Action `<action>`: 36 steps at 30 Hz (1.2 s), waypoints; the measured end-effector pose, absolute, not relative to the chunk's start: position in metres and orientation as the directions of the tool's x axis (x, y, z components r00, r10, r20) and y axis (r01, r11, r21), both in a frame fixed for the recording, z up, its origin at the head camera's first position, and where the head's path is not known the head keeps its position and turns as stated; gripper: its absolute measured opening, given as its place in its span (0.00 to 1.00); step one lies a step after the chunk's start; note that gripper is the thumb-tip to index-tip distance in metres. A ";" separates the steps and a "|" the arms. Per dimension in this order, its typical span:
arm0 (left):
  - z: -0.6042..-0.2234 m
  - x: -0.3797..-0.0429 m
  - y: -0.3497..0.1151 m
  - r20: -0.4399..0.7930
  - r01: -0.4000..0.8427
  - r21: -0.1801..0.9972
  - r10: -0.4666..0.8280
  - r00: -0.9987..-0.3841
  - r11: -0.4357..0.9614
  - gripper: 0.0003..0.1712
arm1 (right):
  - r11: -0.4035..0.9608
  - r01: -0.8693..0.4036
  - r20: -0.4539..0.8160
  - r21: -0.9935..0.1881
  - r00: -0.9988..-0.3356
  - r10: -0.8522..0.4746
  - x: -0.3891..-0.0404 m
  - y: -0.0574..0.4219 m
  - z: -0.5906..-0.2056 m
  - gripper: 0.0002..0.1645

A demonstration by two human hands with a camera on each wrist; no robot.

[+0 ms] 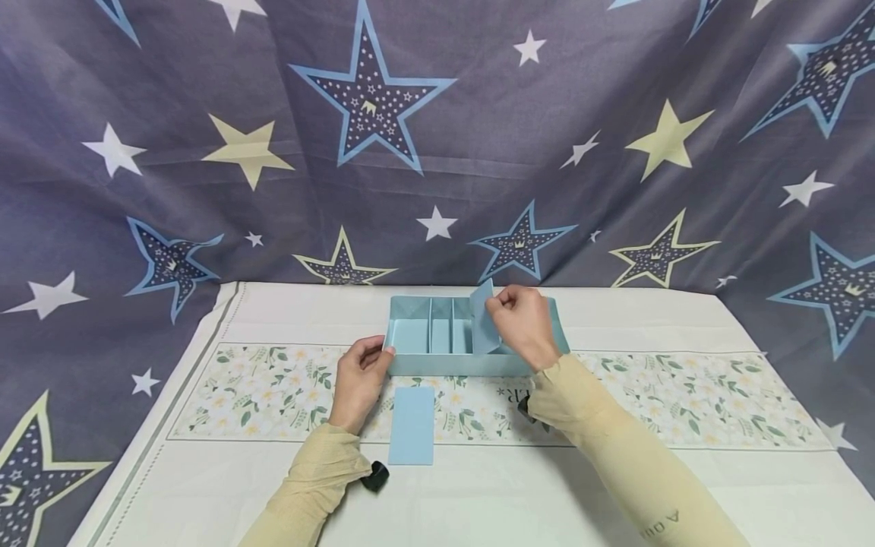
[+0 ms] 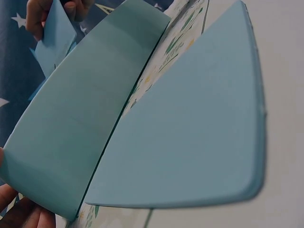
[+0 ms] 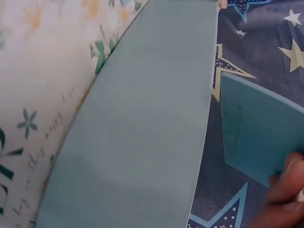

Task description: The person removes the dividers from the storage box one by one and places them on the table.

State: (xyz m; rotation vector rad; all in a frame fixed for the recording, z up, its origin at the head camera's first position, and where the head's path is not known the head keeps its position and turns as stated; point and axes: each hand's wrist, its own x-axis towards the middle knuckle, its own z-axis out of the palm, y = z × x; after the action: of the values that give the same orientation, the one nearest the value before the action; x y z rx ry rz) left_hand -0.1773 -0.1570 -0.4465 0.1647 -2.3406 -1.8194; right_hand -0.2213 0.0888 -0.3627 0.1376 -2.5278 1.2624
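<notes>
Dark fabric (image 1: 171, 68) printed with stars hangs from the left side, across the back and down the right; before it, a white-covered table (image 1: 191, 494) carries a floral band (image 1: 266, 395) running left to right. The left hand (image 1: 360, 380) grips the left end of the box (image 1: 458, 365) between thumb and fingers. On the table nearer the person, a loose panel (image 1: 412, 425) lies flat, its long axis pointing toward the box. The box's own long axis runs left to right, its open side up. The right hand (image 1: 525, 319) pinches a second panel (image 1: 484, 323), upright but tilted, above the box's right half. Box and panels are smooth, matte pale blue; both panels are rectangular.
</notes>
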 end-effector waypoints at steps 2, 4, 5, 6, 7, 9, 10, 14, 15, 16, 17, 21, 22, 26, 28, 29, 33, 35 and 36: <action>-0.446 -0.177 -0.157 0.071 0.022 0.969 -0.192 -0.979 0.247 0.22 | 0.585 -0.207 0.289 -0.785 -0.956 0.051 -0.219 0.089 -0.363 0.10; -0.446 -0.177 -0.157 0.070 0.020 0.969 -0.194 -0.979 0.247 0.22 | 0.557 -0.187 0.259 -0.809 -0.964 0.054 -0.217 0.089 -0.364 0.10; -0.445 -0.177 -0.157 0.069 0.019 0.969 -0.195 -0.978 0.248 0.21 | 0.542 -0.176 0.245 -0.821 -0.968 0.055 -0.215 0.089 -0.364 0.10; -0.445 -0.177 -0.157 0.067 0.016 0.969 -0.197 -0.978 0.248 0.21 | 0.530 -0.168 0.232 -0.831 -0.971 0.056 -0.214 0.089 -0.364 0.10; -0.445 -0.177 -0.156 0.064 0.013 0.969 -0.199 -0.978 0.248 0.21 | 0.521 -0.163 0.223 -0.838 -0.973 0.054 -0.212 0.088 -0.364 0.11; -0.445 -0.177 -0.156 0.060 0.008 0.968 -0.200 -0.978 0.250 0.21 | 0.503 -0.150 0.203 -0.851 -0.978 0.052 -0.208 0.088 -0.364 0.10; -0.445 -0.177 -0.156 0.058 0.005 0.967 -0.201 -0.978 0.253 0.21 | 0.492 -0.149 0.196 -0.858 -0.979 0.046 -0.206 0.088 -0.365 0.10; -0.447 -0.178 -0.155 0.054 -0.002 0.964 -0.203 -0.978 0.265 0.21 | 0.447 -0.142 0.172 -0.883 -0.985 0.027 -0.198 0.087 -0.366 0.09; -0.447 -0.178 -0.155 0.053 -0.004 0.964 -0.205 -0.977 0.267 0.21 | 0.437 -0.138 0.166 -0.889 -0.986 0.027 -0.196 0.087 -0.366 0.09; -0.447 -0.178 -0.155 0.051 -0.005 0.964 -0.206 -0.977 0.267 0.21 | 0.424 -0.135 0.161 -0.896 -0.987 0.026 -0.194 0.087 -0.367 0.08; -0.447 -0.178 -0.155 0.053 -0.003 0.964 -0.203 -0.978 0.266 0.21 | 0.416 -0.127 0.152 -0.901 -0.988 0.028 -0.191 0.087 -0.367 0.08; -0.446 -0.177 -0.155 0.057 0.003 0.965 -0.200 -0.978 0.262 0.21 | 0.401 -0.118 0.138 -0.908 -0.990 0.022 -0.183 0.086 -0.371 0.08; -0.446 -0.177 -0.156 0.058 0.004 0.965 -0.199 -0.978 0.262 0.21 | 0.397 -0.117 0.136 -0.910 -0.991 0.018 -0.180 0.087 -0.372 0.08; -0.446 -0.177 -0.156 0.063 0.009 0.966 -0.198 -0.978 0.259 0.21 | 0.383 -0.098 0.110 -0.919 -0.994 0.010 -0.172 0.086 -0.376 0.09; -0.445 -0.177 -0.156 0.064 0.010 0.966 -0.198 -0.978 0.259 0.21 | 0.367 -0.087 0.092 -0.926 -0.996 -0.002 -0.168 0.086 -0.376 0.09; -0.445 -0.177 -0.156 0.066 0.012 0.966 -0.200 -0.978 0.257 0.21 | 0.360 -0.080 0.082 -0.930 -0.997 -0.009 -0.166 0.085 -0.375 0.09; -0.446 -0.176 -0.156 0.074 0.020 0.967 -0.205 -0.976 0.252 0.20 | 0.338 -0.065 0.054 -0.939 -0.998 -0.041 -0.153 0.081 -0.363 0.09; -0.446 -0.176 -0.156 0.079 0.027 0.969 -0.204 -0.976 0.247 0.20 | 0.333 -0.050 0.037 -0.941 -0.998 -0.047 -0.146 0.079 -0.355 0.09; -0.446 -0.176 -0.156 0.081 0.029 0.969 -0.202 -0.976 0.245 0.20 | 0.331 -0.047 0.033 -0.943 -0.998 -0.050 -0.142 0.078 -0.352 0.09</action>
State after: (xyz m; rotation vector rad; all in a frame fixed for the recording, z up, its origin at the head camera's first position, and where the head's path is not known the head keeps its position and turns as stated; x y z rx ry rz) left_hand -0.1763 -0.1563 -0.4461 0.1632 -2.3233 -1.8146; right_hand -0.1416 0.0779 -0.3515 0.0937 -2.5640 1.8163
